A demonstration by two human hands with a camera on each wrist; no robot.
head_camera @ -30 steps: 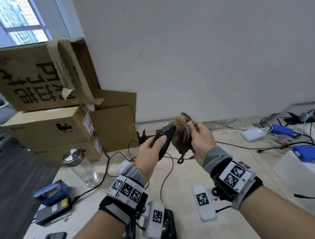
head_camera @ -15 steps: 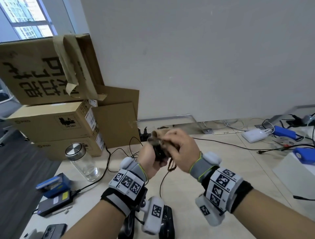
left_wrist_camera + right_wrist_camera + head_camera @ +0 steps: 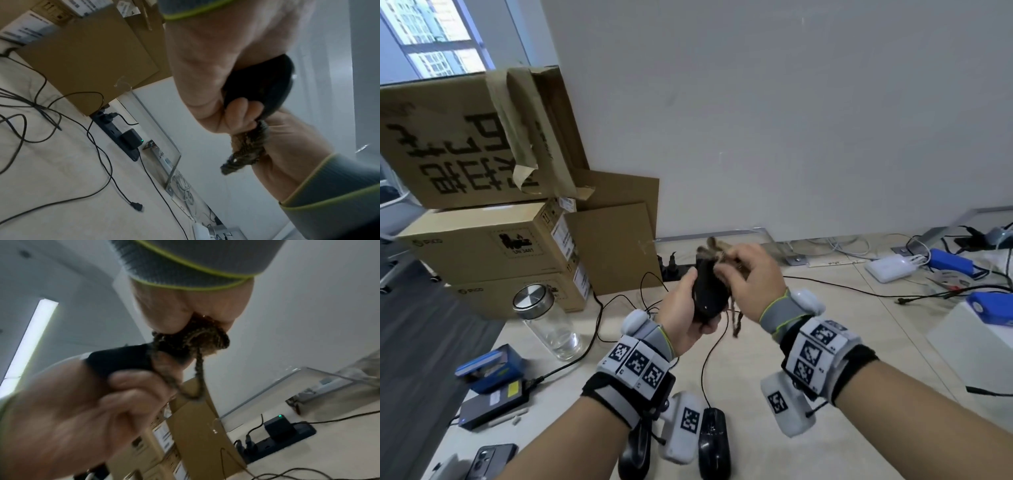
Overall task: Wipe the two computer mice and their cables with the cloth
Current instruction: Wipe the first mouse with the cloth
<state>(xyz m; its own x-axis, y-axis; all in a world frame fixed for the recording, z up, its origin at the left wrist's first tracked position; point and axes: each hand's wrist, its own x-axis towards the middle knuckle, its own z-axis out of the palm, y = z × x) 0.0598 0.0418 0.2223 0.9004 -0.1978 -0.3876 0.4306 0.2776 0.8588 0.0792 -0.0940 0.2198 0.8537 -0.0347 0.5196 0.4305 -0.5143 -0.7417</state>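
Observation:
My left hand (image 3: 681, 308) grips a black mouse (image 3: 707, 294) from below, lifted above the table. My right hand (image 3: 753, 277) holds a bunched brown cloth (image 3: 717, 248) and presses it on the far end of that mouse; a loop of the cloth (image 3: 736, 323) hangs down. In the left wrist view the mouse (image 3: 267, 84) sits in the left hand (image 3: 205, 65), with the cloth (image 3: 244, 152) just beyond it. The right wrist view shows the cloth (image 3: 191, 340) lying against the mouse (image 3: 123, 360). A second black mouse (image 3: 714, 442) rests on the table near me, its cable (image 3: 703, 377) running away.
Stacked cardboard boxes (image 3: 482, 240) stand at the left. In front of them is a glass jar (image 3: 548, 322) with a metal lid. A black power strip (image 3: 674, 267) lies by the wall and loose cables cross the table. A white charger (image 3: 890, 267) and a white box (image 3: 979, 342) are at the right, a phone (image 3: 489, 459) near left.
The right hand brought the cloth from beside the mouse onto it and has rubbed toward its far end. The mouse's rear now shows. Both hands have dropped slightly.

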